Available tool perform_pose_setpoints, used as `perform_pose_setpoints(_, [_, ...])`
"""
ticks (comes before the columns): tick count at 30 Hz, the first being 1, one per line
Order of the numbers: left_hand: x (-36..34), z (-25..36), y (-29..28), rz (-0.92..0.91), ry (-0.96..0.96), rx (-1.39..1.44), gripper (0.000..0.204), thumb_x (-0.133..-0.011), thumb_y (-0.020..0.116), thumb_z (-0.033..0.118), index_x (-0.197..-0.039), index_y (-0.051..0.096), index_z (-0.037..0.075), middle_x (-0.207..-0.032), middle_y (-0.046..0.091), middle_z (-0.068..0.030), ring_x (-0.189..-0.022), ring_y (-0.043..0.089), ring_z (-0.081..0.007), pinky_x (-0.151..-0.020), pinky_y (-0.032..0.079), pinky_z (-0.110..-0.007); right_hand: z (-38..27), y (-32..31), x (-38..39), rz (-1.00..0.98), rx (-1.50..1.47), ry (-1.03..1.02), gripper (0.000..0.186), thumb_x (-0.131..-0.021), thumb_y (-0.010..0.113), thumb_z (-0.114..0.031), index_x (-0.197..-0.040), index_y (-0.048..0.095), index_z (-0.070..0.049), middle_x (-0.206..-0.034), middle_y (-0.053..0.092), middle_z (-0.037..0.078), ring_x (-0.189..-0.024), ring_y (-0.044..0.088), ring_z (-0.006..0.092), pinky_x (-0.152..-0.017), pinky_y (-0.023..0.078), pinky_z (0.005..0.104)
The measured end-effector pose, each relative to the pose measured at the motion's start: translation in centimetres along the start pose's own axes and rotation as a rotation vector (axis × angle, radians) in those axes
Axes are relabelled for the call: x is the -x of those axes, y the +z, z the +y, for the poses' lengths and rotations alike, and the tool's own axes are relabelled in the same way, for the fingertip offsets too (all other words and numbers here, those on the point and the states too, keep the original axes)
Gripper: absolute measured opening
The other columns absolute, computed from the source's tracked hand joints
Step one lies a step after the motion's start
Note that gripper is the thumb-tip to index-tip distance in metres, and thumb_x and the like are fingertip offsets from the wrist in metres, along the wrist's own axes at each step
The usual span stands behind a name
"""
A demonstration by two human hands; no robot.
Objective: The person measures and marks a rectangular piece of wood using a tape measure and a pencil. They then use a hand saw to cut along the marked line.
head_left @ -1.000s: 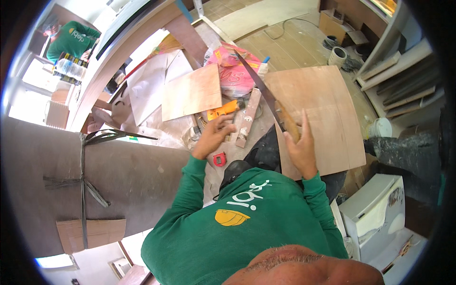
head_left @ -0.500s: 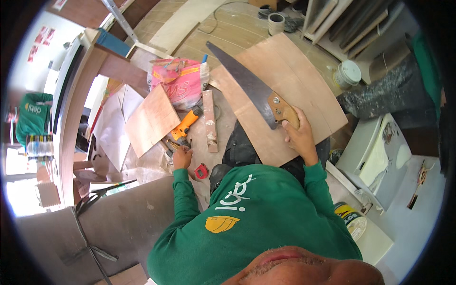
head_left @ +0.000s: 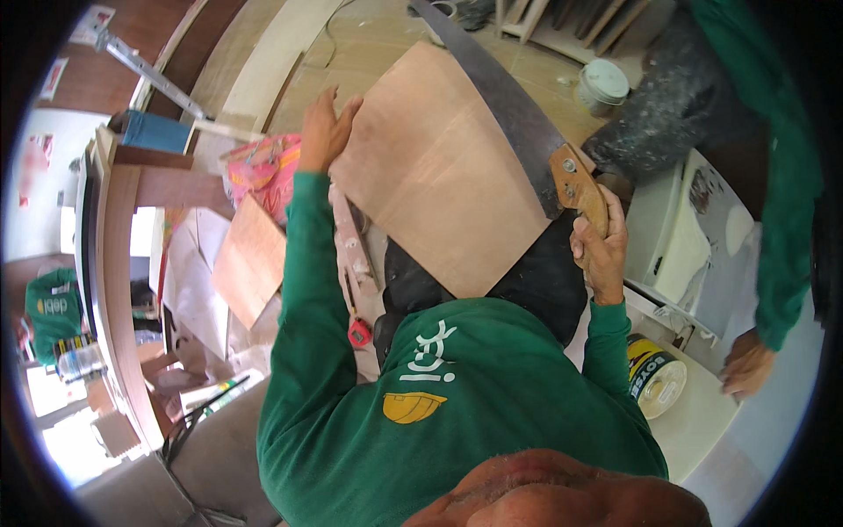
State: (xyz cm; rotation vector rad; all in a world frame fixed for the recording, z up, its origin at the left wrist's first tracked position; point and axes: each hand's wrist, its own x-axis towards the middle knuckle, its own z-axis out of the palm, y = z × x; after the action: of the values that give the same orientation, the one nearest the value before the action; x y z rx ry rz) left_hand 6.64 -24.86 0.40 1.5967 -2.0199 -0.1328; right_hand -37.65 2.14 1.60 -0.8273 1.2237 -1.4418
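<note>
My right hand point(head_left: 602, 241) grips the wooden handle of a handsaw point(head_left: 509, 97), whose dark blade points away over the far right edge of a plywood board point(head_left: 448, 176). The board lies across my lap, over my dark trousers. At its left edge is my left hand point(head_left: 327, 132), open, with thumb and fingers apart and no tool in it; whether it presses on the edge cannot be made out. Below that forearm, a red tape measure point(head_left: 360, 332) lies beside a narrow wood strip point(head_left: 356, 241).
To the left lie a smaller plywood piece point(head_left: 250, 259) and a pink bag point(head_left: 263, 167). A lidded white bucket point(head_left: 602, 86) stands at far right. Near my right side are a paint can point(head_left: 657, 378), a white panel point(head_left: 702, 237) and another person's hand point(head_left: 748, 363).
My left hand has left the small tools and reached to the board's left edge. The saw has moved right, and the board sits differently. Another person's arm now reaches in at right.
</note>
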Motion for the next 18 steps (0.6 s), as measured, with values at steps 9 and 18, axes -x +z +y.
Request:
perform_pose_setpoints(9, [-21.7,-2.0,9.5,-0.420,-0.226,0.315,0.073,-0.105,0.064,0.060,-0.134,0.074,-0.006,-0.140,0.072,-0.0285,-0.130,0.069,-0.0398,-0.113,0.050,-0.048,-1.4,-2.1,6.3,0.141,-0.064,-0.054,0.065,-0.099,0.079,-0.011,-0.155,0.049,0.000,-0.097,0.068,0.006,-0.060,0.055,0.0066,-0.052,0.046,0.0225])
perform_pose_setpoints(18, [-31.6,21.7,-9.1,0.276,0.352,-0.015,0.066,-0.112,0.045,0.056,-0.138,0.071,0.002,-0.136,0.071,-0.0318,-0.132,0.065,-0.0467,-0.114,0.050,-0.050,-6.4,-0.3,5.4,0.201,-0.219,-0.373,0.073,-0.097,0.082,-0.018,-0.154,0.043,0.004,-0.092,0.066,0.009,-0.058,0.057,0.0087,-0.048,0.045,0.0234])
